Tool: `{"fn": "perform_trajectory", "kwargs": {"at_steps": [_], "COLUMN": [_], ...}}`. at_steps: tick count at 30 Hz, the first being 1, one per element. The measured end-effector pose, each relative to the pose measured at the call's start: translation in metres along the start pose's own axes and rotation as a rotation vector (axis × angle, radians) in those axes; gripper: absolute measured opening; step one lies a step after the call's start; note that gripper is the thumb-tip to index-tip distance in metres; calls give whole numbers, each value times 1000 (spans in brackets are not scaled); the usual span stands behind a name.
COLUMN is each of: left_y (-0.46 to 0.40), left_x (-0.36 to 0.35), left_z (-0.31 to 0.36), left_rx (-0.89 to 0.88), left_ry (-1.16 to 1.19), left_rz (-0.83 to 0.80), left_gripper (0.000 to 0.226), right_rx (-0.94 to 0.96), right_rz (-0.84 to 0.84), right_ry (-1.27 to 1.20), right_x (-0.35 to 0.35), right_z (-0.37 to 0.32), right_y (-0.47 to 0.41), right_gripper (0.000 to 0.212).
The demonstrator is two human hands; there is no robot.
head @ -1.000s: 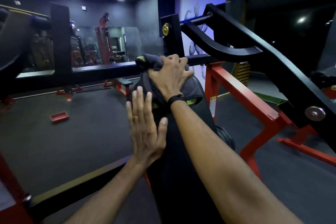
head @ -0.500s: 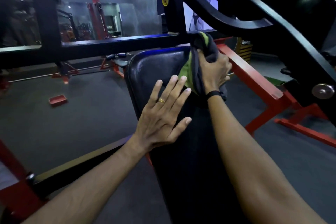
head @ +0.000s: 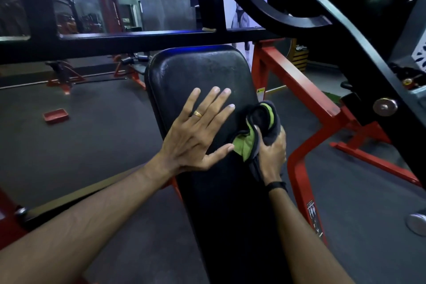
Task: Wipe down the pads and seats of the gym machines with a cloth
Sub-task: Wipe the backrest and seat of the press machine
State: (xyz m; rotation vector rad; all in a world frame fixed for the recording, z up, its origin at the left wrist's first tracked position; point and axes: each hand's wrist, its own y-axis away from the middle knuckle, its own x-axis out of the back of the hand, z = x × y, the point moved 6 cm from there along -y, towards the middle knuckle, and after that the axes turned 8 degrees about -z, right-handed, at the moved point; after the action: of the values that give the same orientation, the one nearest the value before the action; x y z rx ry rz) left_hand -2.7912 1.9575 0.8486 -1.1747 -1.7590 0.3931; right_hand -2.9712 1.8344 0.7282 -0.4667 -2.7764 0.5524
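Observation:
A long black padded backrest (head: 202, 69) runs from the centre down to the bottom of the head view. My left hand (head: 196, 131) lies flat on its middle with fingers spread and a gold ring showing. My right hand (head: 272, 152) grips a bunched dark grey and green cloth (head: 258, 127) against the pad's right edge, just right of my left thumb. The upper part of the pad is bare and shiny.
A red steel frame (head: 299, 85) stands right of the pad. A black lever arm (head: 334, 37) slopes overhead to the right, and a black crossbar (head: 115, 41) runs behind the pad. A small red block (head: 56, 115) lies on the dark floor at left.
My right hand has dragged the cloth from the pad's top down along its right side. My left hand has moved from the pad's left edge onto its face.

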Motion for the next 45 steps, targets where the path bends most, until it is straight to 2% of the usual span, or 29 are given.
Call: {"fn": "perform_trajectory", "kwargs": {"at_steps": [2, 4, 10, 13, 17, 22, 26, 30, 41, 45], "left_y": [0, 1, 5, 5, 6, 7, 5, 7, 6, 7], "left_x": [-1, -2, -4, -5, -4, -3, -3, -4, -1, -3], "left_z": [3, 6, 7, 6, 5, 5, 7, 8, 12, 15], "left_rx": [-34, -66, -78, -65, -32, -38, -64, -75, -150, -211], "left_ry": [7, 23, 39, 34, 35, 35, 44, 34, 69, 82], "left_rz": [-24, -42, -57, -44, -19, -12, -21, -17, -70, -125], "left_gripper": [77, 78, 78, 78, 80, 81, 79, 78, 91, 95], "right_rx": [-70, -125, -281, -324, -196, 112, 212, 237, 426, 454], "right_rz": [-8, -10, 1, -11, 57, 23, -10, -53, -155, -224], "right_ry": [5, 4, -42, -12, 61, 61, 110, 167, 343, 365], "right_x": [4, 9, 32, 38, 20, -18, -38, -35, -20, -18], "right_z": [23, 40, 105, 115, 43, -71, -119, -94, -38, -23], "right_y": [11, 24, 77, 91, 43, -31, -59, -39, 78, 102], "right_gripper": [114, 114, 104, 94, 94, 72, 72, 81, 84, 93]}}
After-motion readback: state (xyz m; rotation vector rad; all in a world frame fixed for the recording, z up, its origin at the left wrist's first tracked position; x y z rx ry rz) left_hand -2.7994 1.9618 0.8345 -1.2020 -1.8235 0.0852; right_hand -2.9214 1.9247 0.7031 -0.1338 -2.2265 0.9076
